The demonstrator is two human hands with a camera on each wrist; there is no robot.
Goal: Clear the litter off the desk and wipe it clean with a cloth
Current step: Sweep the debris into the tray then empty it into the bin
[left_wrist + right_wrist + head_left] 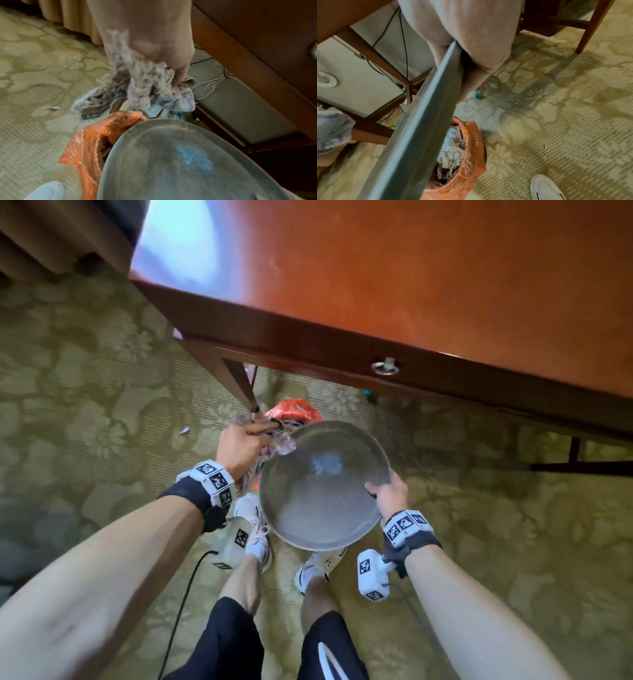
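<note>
My right hand [385, 494] grips the rim of a round metal tray [322, 484], held tilted over a waste bin lined with an orange bag [471, 146]. The tray [180, 162] looks bare, with only a dusty film. My left hand [243, 445] clutches a fluffy mottled cloth [142, 83] at the tray's far left edge, above the bin. Crumpled white paper litter [452, 146] fills the bin. The wooden desk [411, 285] stands in front of me, its top bare in the part that shows.
A desk leg [239, 381] stands just beyond my left hand. A drawer pull [385, 367] is on the desk front. Small paper scraps [185, 430] lie on the patterned carpet. Bottles with blue caps [476, 94] lie under the desk. My shoes [255, 522] are beneath the tray.
</note>
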